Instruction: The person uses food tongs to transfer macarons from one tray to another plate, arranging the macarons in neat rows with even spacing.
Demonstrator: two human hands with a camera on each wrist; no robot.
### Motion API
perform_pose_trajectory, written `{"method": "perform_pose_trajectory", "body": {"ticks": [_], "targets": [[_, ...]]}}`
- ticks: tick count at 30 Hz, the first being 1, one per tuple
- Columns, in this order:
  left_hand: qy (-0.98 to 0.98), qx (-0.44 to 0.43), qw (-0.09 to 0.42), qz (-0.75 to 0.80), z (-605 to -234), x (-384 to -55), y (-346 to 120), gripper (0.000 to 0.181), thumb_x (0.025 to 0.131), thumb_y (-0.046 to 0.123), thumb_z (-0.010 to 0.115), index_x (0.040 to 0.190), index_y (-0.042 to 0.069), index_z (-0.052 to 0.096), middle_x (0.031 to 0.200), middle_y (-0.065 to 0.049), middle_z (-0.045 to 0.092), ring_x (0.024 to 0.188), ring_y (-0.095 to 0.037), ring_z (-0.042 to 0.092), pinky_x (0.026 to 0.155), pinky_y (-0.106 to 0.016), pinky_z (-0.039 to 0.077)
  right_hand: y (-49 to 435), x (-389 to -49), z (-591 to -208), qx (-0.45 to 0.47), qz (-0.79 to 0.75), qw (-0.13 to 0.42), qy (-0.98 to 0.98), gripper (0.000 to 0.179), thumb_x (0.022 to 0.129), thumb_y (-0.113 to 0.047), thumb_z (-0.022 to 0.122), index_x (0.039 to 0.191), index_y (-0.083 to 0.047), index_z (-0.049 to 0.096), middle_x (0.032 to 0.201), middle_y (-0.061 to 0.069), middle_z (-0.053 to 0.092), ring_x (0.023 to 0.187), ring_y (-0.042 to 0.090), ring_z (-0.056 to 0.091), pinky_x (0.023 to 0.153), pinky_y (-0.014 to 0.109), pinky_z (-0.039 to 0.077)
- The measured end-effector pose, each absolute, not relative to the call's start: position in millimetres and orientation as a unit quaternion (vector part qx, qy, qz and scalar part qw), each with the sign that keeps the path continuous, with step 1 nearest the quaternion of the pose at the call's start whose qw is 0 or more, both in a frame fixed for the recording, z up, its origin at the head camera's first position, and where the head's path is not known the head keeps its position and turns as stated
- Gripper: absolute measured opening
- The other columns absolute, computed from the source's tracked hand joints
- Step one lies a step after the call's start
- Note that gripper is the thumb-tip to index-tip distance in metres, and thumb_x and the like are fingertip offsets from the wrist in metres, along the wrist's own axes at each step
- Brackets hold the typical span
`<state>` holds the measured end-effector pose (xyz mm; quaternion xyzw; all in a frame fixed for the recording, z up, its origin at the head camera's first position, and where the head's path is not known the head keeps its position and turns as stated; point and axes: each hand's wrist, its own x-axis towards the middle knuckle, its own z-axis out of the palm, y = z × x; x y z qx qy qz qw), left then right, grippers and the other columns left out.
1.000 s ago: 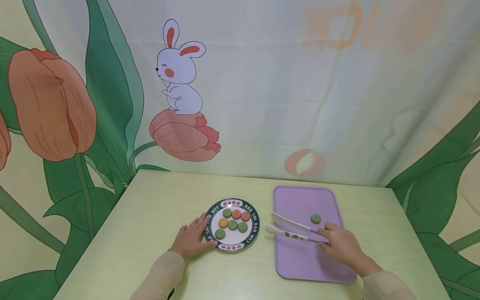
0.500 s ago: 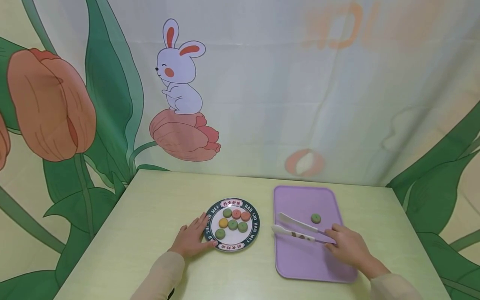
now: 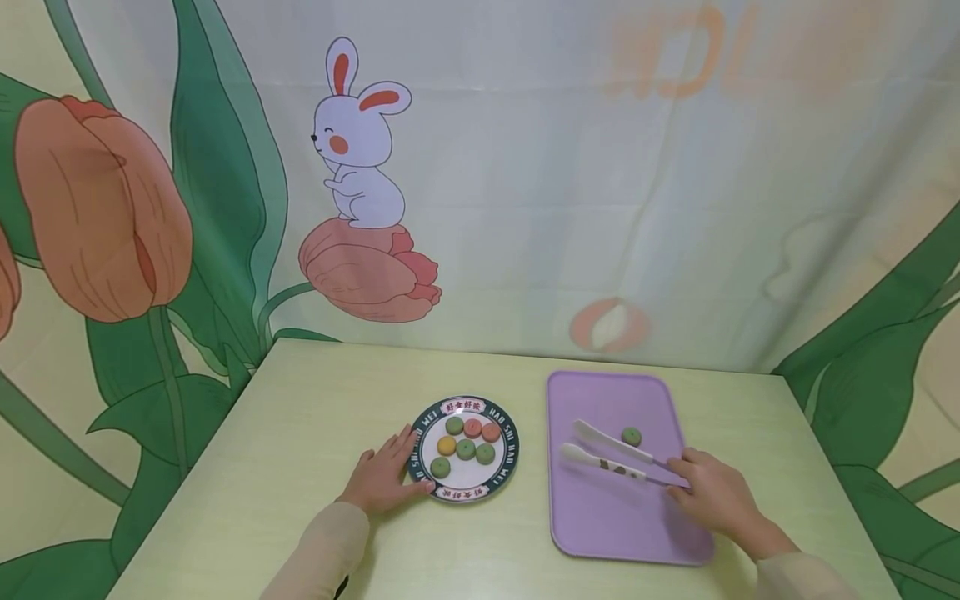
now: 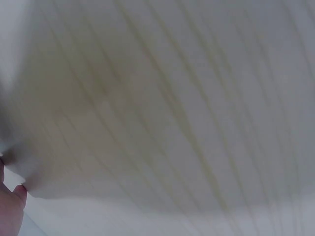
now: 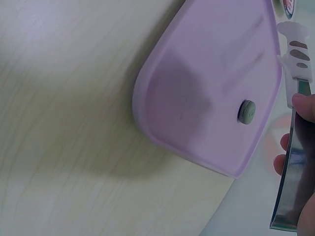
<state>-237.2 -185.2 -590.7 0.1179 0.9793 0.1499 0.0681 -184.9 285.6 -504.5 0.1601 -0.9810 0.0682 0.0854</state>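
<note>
My right hand grips a pair of tongs with pale, patterned arms and purple handles. Their spread tips hang over the purple tray, pointing left, with nothing between them. A small round green cookie-like piece lies on the tray beyond the tongs, apart from them. In the right wrist view the tongs run along the right edge. My left hand touches the rim of a round plate with thumb and fingers spread. Several green, pink and yellow pieces lie on the plate.
The plate and tray stand side by side on a pale wooden table, with a gap between them. A printed curtain with a rabbit and tulips hangs behind the table's far edge. The left wrist view shows mostly pale, blurred surface.
My right hand has moved to the right with the tongs, bringing their tips from the tray's left edge to over the tray. My left hand, the plate and the green piece have stayed put.
</note>
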Motion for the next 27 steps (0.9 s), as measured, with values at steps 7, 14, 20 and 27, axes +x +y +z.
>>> {"method": "perform_pose_trajectory", "body": {"ticks": [7,14,20,27], "targets": [[0.980,0.115,0.071,0.148,-588,-237,-185,0.095,0.070,0.074,0.044,0.142,0.018,0.019,0.149,0.000,0.016,0.134,-0.027,0.023,0.104,-0.056,0.021,291,-183,-503,0.161,0.075,0.095,-0.979,0.026,0.067,-0.020,0.072,0.090,-0.009,0.066,0.071,-0.005,0.048,0.058,0.006,0.036,0.045,0.019,0.028],[0.980,0.115,0.068,0.150,-591,-238,-185,0.095,0.070,0.075,0.043,0.142,0.018,0.019,0.149,0.001,0.016,0.134,-0.027,0.023,0.103,-0.056,0.021,299,-181,-499,0.157,0.073,0.095,-0.980,0.024,0.067,-0.019,0.070,0.088,-0.010,0.065,0.069,-0.005,0.045,0.056,0.005,0.034,0.044,0.018,0.027],[0.979,0.114,0.073,0.152,-589,-238,-185,0.095,0.070,0.074,0.044,0.142,0.018,0.018,0.149,0.001,0.016,0.134,-0.027,0.022,0.103,-0.056,0.021,309,-180,-500,0.152,0.067,0.097,-0.981,0.020,0.068,-0.020,0.070,0.084,-0.011,0.063,0.066,-0.006,0.040,0.055,0.005,0.032,0.043,0.020,0.026],[0.979,0.116,0.075,0.148,-589,-237,-184,0.095,0.070,0.073,0.045,0.142,0.017,0.018,0.149,-0.001,0.016,0.134,-0.028,0.023,0.103,-0.056,0.021,315,-180,-500,0.148,0.062,0.087,-0.983,0.022,0.069,-0.020,0.070,0.088,-0.010,0.065,0.067,-0.005,0.042,0.056,0.005,0.033,0.043,0.020,0.026]]}}
